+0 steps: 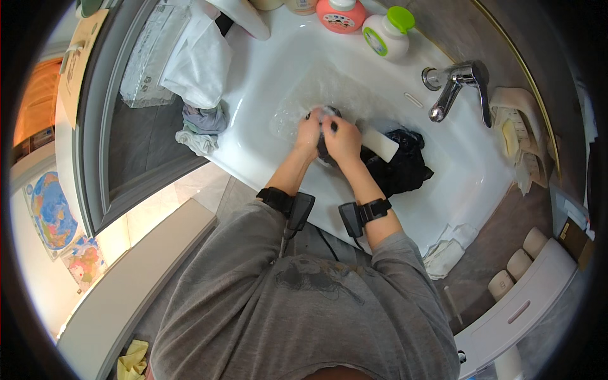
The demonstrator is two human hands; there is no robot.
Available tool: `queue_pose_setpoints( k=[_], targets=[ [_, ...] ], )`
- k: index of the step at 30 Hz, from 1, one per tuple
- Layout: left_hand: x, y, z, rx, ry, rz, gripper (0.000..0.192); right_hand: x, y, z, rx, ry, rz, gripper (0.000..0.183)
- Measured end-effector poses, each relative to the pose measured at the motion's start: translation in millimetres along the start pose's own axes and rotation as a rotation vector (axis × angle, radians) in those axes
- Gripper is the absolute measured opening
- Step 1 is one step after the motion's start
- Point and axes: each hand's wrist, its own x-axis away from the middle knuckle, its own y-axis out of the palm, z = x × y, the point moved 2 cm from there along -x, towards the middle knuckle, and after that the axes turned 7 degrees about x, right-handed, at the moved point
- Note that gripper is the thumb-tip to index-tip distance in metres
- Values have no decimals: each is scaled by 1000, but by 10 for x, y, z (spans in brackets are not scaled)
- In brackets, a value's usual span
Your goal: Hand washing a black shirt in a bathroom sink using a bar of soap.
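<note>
My left hand (309, 128) and my right hand (341, 138) are close together over the white basin (256, 114), both gripping a dark wet cloth (323, 147) with white suds on it. Part of the cloth is hidden by my fingers and hangs below them. Shallow, bubbly water (304, 95) lies under and beyond my hands. Right of my right hand, a pale rectangular block (381, 145), perhaps a bar of soap, rests against a wet black cloth (403, 166) bunched in the basin. Black straps with small boxes are around both of my forearms.
A chrome faucet (458, 85) stands at the right rear. A pink pump bottle (340, 16) and a white bottle with a green top (389, 35) line the back rim. White cloth (199, 61) and a greyish cloth (205, 119) lie at the left rim, a crumpled white cloth (449, 251) at the front right corner.
</note>
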Motion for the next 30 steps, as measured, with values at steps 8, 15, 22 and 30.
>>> queue_pose_setpoints(
  k=[8,15,22,30],
  targets=[
    [-168,-216,318,-523,587,-70,33,-173,-39,459,-536,192,85,38],
    [215,-113,129,-1237,899,263,39,190,-470,1206,397,-378,-127,60],
    [-40,187,-746,-1857,1381,-213,54,260,-480,1156,727,141,-148,51],
    [267,309,-87,-1596,1136,-318,32,554,-1260,1548,431,323,-150,50]
  ],
)
